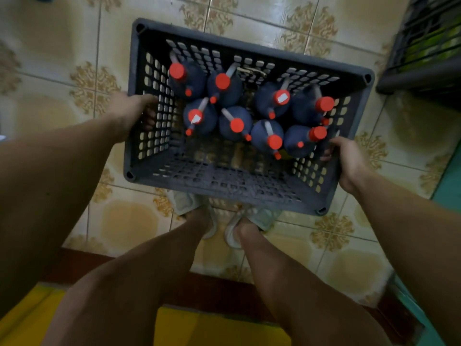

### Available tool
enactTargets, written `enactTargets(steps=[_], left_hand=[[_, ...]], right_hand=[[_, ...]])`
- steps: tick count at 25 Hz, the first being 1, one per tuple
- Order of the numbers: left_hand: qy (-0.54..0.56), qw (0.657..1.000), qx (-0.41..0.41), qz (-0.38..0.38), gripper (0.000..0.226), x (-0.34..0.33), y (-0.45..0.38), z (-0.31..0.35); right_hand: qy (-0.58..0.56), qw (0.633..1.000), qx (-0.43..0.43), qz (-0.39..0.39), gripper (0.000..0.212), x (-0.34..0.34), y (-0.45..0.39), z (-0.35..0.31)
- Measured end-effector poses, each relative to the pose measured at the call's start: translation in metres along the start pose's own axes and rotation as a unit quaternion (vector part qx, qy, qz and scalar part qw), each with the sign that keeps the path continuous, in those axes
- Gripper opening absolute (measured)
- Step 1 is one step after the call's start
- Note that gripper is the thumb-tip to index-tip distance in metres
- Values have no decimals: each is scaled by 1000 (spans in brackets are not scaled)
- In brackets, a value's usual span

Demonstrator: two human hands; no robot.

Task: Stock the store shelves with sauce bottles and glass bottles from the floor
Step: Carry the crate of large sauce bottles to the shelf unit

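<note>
A dark grey perforated plastic crate (219,181) is seen from above, over a tiled floor. Inside stand several dark sauce bottles with red caps (237,124), grouped in the far and right part of the crate. My left hand (132,108) grips the crate's left wall, fingers curled through or over its rim. At the opposite side, my right hand (349,161) grips the right wall, fingers hooked inside. The near part of the crate floor is bare.
Cream patterned floor tiles (249,11) surround the crate. A dark wire shelf rack (424,51) stands at the top right. My legs and pale shoes (212,221) are just below the crate. A teal edge (446,191) runs along the right.
</note>
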State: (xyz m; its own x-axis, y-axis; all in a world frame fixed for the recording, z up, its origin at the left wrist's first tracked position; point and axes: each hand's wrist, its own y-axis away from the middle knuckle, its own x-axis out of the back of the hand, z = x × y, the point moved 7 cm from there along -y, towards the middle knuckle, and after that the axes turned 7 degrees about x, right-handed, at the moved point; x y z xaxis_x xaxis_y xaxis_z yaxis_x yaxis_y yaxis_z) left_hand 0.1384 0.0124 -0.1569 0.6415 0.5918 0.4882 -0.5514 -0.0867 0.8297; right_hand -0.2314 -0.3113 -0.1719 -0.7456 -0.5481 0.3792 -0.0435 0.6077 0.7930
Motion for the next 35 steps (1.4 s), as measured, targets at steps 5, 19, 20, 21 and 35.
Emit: enactTargets(steps=[5,19,20,21,35], left_hand=[[15,991,46,-123,24,-10,2,10],[98,995,9,0,28,212,223,93],[105,994,6,8,29,239,249,100],[114,993,0,18,28,264,267,110],[230,968,-70,74,36,448,300,382]], right_hand=[[35,999,-8,11,20,-6,-8,-3],[37,992,84,92,26,45,260,-210],[35,991,91,92,24,52,294,-235],[37,990,100,90,23,54,317,-261],[110,964,229,73,51,-4,365,-634]])
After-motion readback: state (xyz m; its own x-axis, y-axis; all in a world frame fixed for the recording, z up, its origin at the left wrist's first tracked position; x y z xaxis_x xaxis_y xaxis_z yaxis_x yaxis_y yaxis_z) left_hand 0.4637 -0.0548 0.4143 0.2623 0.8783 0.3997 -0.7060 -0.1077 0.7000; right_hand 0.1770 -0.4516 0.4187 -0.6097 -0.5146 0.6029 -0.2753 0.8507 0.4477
